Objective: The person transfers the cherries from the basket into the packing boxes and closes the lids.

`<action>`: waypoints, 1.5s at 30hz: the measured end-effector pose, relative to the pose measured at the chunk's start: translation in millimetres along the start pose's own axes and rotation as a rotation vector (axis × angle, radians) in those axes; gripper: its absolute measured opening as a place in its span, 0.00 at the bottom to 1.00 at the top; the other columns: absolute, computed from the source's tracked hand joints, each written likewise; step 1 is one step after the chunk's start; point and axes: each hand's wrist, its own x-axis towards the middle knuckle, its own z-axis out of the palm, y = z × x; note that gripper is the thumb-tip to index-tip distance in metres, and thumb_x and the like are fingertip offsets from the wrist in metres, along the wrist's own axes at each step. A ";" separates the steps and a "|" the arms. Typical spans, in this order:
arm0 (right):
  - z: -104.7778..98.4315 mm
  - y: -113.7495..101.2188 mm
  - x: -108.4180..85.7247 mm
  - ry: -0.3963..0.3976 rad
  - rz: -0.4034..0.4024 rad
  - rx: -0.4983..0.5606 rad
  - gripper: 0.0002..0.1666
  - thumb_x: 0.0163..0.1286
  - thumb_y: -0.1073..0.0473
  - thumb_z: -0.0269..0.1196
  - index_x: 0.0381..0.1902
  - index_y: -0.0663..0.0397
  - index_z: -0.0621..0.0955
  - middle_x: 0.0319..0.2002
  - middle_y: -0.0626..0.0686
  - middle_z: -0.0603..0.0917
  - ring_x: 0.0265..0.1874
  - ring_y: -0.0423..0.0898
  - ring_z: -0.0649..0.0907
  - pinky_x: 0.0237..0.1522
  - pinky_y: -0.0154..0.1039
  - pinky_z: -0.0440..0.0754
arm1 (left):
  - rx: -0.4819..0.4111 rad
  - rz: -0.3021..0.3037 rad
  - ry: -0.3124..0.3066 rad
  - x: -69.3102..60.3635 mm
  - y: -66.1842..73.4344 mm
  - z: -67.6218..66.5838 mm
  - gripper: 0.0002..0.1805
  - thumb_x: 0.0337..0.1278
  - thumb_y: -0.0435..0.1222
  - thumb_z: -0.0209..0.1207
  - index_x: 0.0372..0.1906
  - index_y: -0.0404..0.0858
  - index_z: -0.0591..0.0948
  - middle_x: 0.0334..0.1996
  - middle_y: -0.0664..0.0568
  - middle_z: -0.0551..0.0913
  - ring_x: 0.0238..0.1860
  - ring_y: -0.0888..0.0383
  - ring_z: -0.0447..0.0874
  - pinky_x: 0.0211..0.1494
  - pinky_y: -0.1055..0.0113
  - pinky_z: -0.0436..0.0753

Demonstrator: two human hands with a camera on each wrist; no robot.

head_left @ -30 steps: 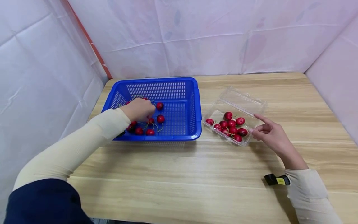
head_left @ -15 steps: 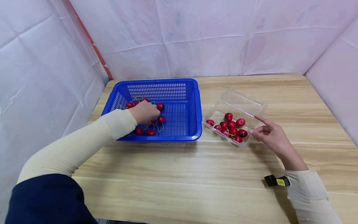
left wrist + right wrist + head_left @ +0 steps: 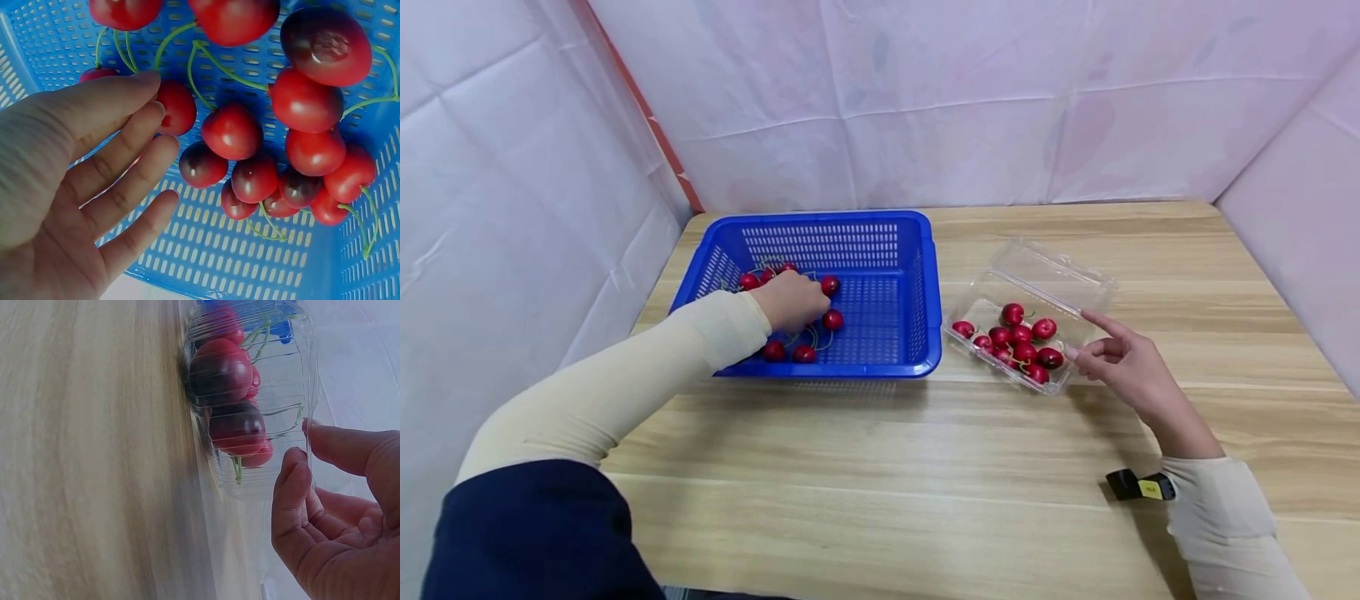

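Observation:
My left hand (image 3: 792, 302) reaches into the blue basket (image 3: 820, 369). In the left wrist view its thumb and index fingertips come together at a green cherry stem, beside a red cherry (image 3: 177, 107); the exact contact is partly hidden. Several more stemmed cherries (image 3: 232, 132) lie around that hand. To the right, my right hand (image 3: 1123, 364) holds the side rim of a clear plastic box (image 3: 1060, 385) between thumb and index finger. Several cherries (image 3: 1021, 335) sit inside the box, whose hinged lid (image 3: 1052, 271) lies folded back.
Both containers stand on a wood-grain table (image 3: 925, 492), the box just right of the basket. Pale sheets hang behind (image 3: 955, 108) and along both sides. A black and yellow device (image 3: 1142, 485) sits at my right wrist.
My left hand has shifted slightly right inside the basket, uncovering cherries at its back left. Stems near its fingers have moved a little. The right hand and box stay in place.

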 end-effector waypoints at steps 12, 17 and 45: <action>0.6 0.0 -1.0 0.009 -0.007 0.000 0.42 0.66 0.60 0.64 0.72 0.62 0.58 0.26 0.42 0.83 0.24 0.38 0.81 0.28 0.31 0.80 | 0.019 0.028 -0.042 6.2 -0.3 7.2 0.16 0.47 0.33 0.71 0.44 0.40 0.84 0.37 0.46 0.86 0.32 0.51 0.79 0.48 0.57 0.82; 0.4 -0.4 -1.0 0.010 -0.007 -0.003 0.42 0.66 0.60 0.64 0.72 0.63 0.58 0.26 0.42 0.83 0.24 0.38 0.81 0.28 0.31 0.80 | -0.005 0.051 -0.035 9.7 0.0 8.5 0.11 0.50 0.34 0.69 0.42 0.42 0.85 0.34 0.48 0.86 0.31 0.53 0.79 0.47 0.59 0.82; 0.1 -1.4 -0.1 -0.002 -0.001 -0.006 0.42 0.66 0.60 0.63 0.72 0.63 0.57 0.26 0.40 0.82 0.24 0.38 0.81 0.28 0.32 0.80 | -0.252 0.007 -0.069 -1.6 -6.6 -13.5 0.11 0.57 0.39 0.64 0.21 0.42 0.80 0.16 0.56 0.70 0.22 0.58 0.70 0.30 0.68 0.70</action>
